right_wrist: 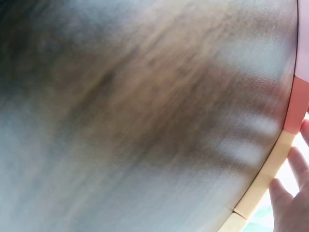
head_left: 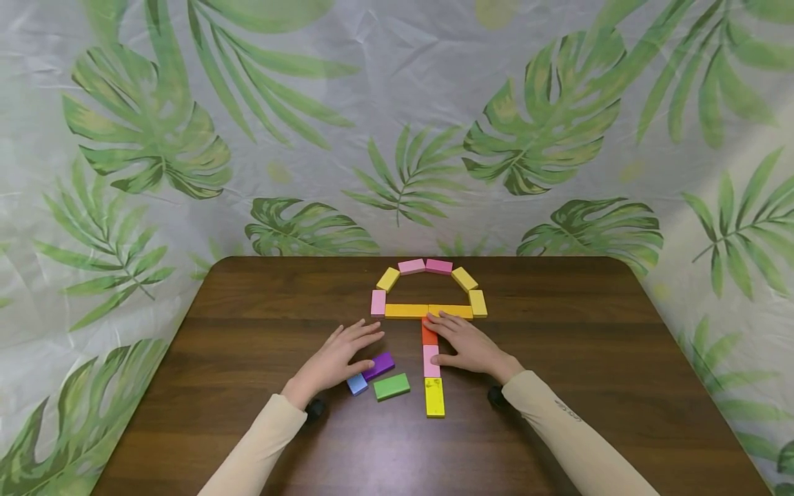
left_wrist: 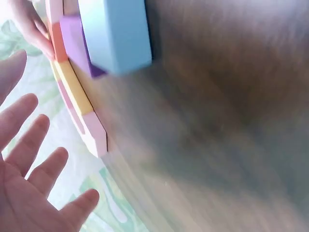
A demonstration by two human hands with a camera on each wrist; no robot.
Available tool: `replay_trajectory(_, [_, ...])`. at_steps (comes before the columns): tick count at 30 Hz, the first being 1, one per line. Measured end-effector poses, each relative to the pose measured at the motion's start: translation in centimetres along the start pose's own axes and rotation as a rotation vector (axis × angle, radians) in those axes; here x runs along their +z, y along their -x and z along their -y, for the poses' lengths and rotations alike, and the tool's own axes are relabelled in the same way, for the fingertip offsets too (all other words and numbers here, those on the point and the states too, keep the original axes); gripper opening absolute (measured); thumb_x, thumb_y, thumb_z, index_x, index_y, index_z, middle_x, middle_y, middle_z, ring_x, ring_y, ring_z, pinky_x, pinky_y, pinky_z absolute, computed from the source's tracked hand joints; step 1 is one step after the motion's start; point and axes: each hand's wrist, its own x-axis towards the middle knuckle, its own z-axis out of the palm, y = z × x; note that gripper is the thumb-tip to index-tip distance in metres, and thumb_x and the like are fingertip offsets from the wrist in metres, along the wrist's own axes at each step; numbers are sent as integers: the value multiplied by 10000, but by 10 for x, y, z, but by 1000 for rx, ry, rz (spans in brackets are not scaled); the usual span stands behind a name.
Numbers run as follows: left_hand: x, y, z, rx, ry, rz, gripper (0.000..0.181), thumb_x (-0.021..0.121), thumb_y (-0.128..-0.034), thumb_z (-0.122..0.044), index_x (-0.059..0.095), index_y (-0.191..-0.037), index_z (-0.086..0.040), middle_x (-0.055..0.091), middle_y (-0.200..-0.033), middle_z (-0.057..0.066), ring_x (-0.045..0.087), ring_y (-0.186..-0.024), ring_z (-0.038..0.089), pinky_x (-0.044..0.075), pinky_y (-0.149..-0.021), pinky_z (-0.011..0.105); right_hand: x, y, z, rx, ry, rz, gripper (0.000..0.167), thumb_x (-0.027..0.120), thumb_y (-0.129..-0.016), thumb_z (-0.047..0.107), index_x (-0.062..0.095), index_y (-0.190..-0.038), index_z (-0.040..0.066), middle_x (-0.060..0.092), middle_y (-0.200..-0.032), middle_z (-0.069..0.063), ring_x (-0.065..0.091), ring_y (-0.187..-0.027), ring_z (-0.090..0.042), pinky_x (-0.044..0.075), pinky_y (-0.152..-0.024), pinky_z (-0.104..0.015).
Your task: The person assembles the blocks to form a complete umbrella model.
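My left hand [head_left: 338, 358] hovers with spread fingers by a purple block [head_left: 382, 364] and a light blue block [head_left: 357, 384]; the left wrist view shows its fingers holding nothing. A green block [head_left: 392, 387] lies just right of them. My right hand [head_left: 470, 343] has its fingertips at a red block [head_left: 429, 335] and the right-hand orange block [head_left: 457, 311], its thumb beside a pink block [head_left: 430, 362]. Red, pink and a yellow block [head_left: 435, 398] form a column below the row of two orange blocks, whose left one [head_left: 406, 311] is in full view.
Above the orange row, pink and yellow blocks curve in an arch, with a magenta block [head_left: 439, 266] near its top. The brown wooden table [head_left: 248, 310] ends at the back against a leaf-patterned cloth [head_left: 409, 89].
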Motion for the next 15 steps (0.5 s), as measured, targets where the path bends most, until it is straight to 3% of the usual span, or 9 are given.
replay_trajectory(10, [17,15,-22,91,-9,89,531,694,-887,-275,546,-1362,-90,468,-1434,45,296,-1386,293,209,-1094,543,-1,0,1,6,0,11,790,606,-882,520,317,-1508,135,278,-1546,-74,197,-1422,-298,193,-1120,-479])
replay_trajectory(15, [24,19,-29,119,-69,101,519,708,-878,-251,559,-1349,-94,493,-1414,27,304,-1384,283,220,-1087,550,-1,0,0,3,4,8,789,608,-882,519,320,-1506,132,283,-1544,-75,198,-1421,-299,196,-1119,-480])
